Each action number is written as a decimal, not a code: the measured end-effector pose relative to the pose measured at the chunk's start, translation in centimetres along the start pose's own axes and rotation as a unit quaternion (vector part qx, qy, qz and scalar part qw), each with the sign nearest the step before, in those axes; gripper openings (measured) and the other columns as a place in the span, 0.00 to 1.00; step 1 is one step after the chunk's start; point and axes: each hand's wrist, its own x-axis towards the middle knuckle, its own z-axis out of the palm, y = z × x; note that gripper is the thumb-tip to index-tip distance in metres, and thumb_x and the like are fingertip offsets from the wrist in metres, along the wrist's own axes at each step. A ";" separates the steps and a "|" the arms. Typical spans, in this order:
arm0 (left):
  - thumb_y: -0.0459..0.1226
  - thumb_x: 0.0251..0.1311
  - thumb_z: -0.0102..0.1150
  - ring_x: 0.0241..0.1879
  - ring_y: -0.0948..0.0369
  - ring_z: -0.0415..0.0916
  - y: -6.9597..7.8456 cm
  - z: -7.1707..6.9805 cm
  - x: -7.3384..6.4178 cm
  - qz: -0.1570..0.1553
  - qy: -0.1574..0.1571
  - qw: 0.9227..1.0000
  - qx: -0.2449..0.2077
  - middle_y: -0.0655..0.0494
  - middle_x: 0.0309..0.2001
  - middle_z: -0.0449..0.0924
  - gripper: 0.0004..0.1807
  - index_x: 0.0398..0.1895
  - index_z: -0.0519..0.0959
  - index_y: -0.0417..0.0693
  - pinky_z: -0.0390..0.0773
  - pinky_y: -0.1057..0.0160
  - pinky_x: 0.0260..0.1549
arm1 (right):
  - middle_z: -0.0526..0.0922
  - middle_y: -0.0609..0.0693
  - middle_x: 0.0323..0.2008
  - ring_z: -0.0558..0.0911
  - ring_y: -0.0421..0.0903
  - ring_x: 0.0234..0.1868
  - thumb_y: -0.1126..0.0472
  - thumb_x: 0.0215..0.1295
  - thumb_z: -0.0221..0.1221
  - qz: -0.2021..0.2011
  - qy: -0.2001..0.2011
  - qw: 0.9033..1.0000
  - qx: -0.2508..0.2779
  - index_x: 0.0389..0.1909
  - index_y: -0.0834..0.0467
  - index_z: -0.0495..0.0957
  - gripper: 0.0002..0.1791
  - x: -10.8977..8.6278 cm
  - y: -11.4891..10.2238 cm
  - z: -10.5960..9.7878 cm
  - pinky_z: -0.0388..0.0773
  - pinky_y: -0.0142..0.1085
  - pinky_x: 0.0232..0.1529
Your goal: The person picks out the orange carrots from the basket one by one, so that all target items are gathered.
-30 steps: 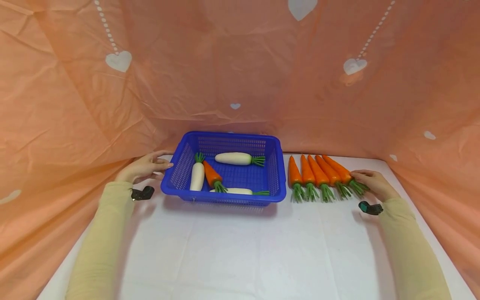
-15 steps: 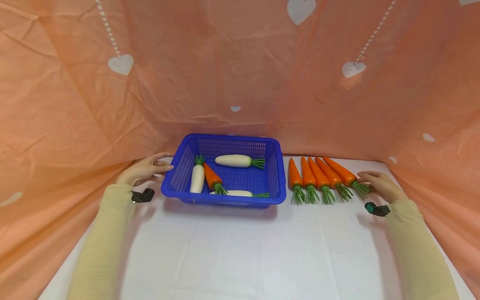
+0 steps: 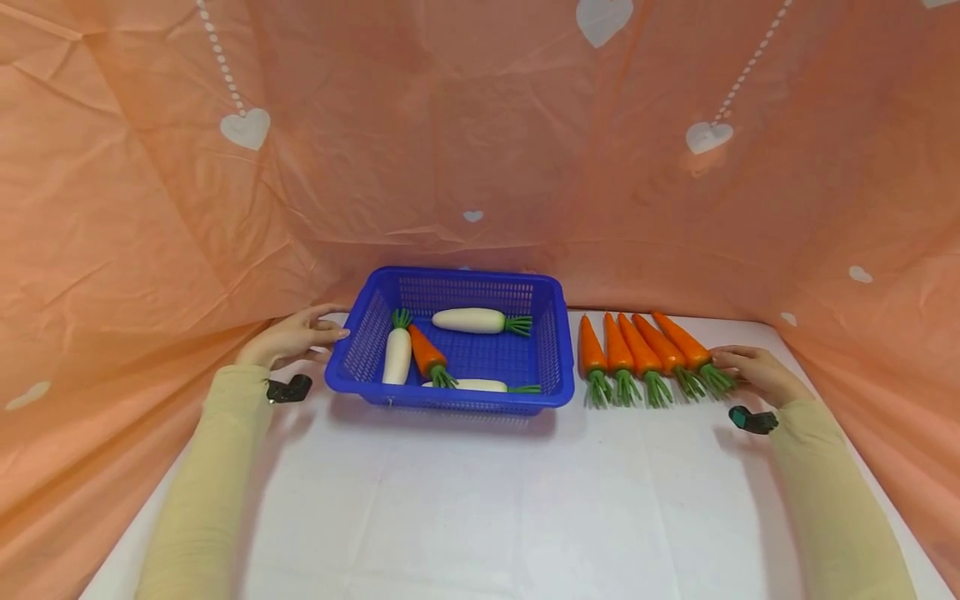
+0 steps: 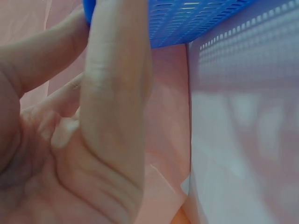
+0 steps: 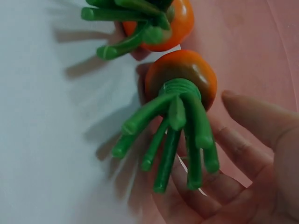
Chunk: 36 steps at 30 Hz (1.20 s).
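Observation:
A blue plastic basket (image 3: pixel 450 397) holds three white radishes, one at the back (image 3: pixel 467 320), and one carrot (image 3: pixel 425 350). My left hand (image 3: pixel 292 336) is at the basket's left rim, its extended fingertips touching it. To the basket's right, several carrots lie in a row, green stems toward me. Beside the rightmost carrot (image 3: pixel 681 339) is my right hand (image 3: pixel 763 375), loosely bent fingers near its stem end. In the right wrist view the thumb stands apart from that carrot (image 5: pixel 208 77); other fingers lie partly hidden behind the green stems (image 5: pixel 176 112).
A white tabletop (image 3: pixel 465 500) stretches in front of the basket. An orange-pink cloth (image 3: pixel 472 167) with white hearts hangs behind and along both sides. Dark devices (image 3: pixel 288 389) are worn on both wrists over cream sleeves.
My right hand has drawn back slightly to the right, then come back toward the rightmost carrot. That carrot has turned a little. My left hand stays at the rim.

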 end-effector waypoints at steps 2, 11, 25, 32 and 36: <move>0.35 0.69 0.52 0.38 0.56 0.80 0.1 0.0 0.0 -0.002 0.002 1.000 0.003 0.46 0.45 0.75 0.35 0.73 0.48 0.39 0.80 0.53 0.41 | 0.72 0.66 0.56 0.75 0.38 0.46 0.50 0.76 0.43 0.003 -0.001 1.000 -0.021 0.65 0.76 0.56 0.34 0.0 -0.1 -0.3 0.77 0.32 0.46; 0.36 0.69 0.52 0.38 0.55 0.79 0.0 -0.1 -0.1 0.000 0.006 1.000 0.015 0.43 0.47 0.73 0.34 0.72 0.49 0.38 0.81 0.56 0.39 | 0.79 0.63 0.49 0.81 0.34 0.39 0.53 0.78 0.39 -0.013 -0.014 0.999 0.034 0.65 0.82 0.47 0.34 0.2 -1.4 -1.2 0.78 0.30 0.44; 0.36 0.69 0.52 0.37 0.57 0.79 0.2 0.1 -0.1 -0.001 0.002 1.000 0.005 0.44 0.46 0.75 0.36 0.73 0.47 0.38 0.81 0.57 0.39 | 0.77 0.57 0.50 0.81 0.35 0.40 0.54 0.77 0.42 -0.006 -0.024 0.999 0.037 0.66 0.80 0.49 0.34 0.7 -2.0 -0.8 0.78 0.32 0.45; 0.34 0.69 0.52 0.36 0.58 0.79 0.3 0.3 -0.2 -0.004 0.003 1.000 0.002 0.45 0.45 0.76 0.36 0.73 0.47 0.37 0.81 0.57 0.38 | 0.67 0.73 0.58 0.78 0.33 0.41 0.54 0.77 0.40 0.011 -0.046 0.999 0.018 0.65 0.81 0.50 0.33 0.5 -1.6 -0.4 0.77 0.32 0.48; 0.33 0.69 0.52 0.36 0.59 0.79 0.3 0.2 -0.2 -0.001 0.002 1.000 -0.003 0.47 0.43 0.76 0.36 0.73 0.46 0.36 0.82 0.59 0.36 | 0.67 0.74 0.58 0.78 0.33 0.41 0.54 0.78 0.39 0.009 -0.049 0.999 0.017 0.65 0.82 0.49 0.33 0.7 -1.5 -0.6 0.77 0.32 0.46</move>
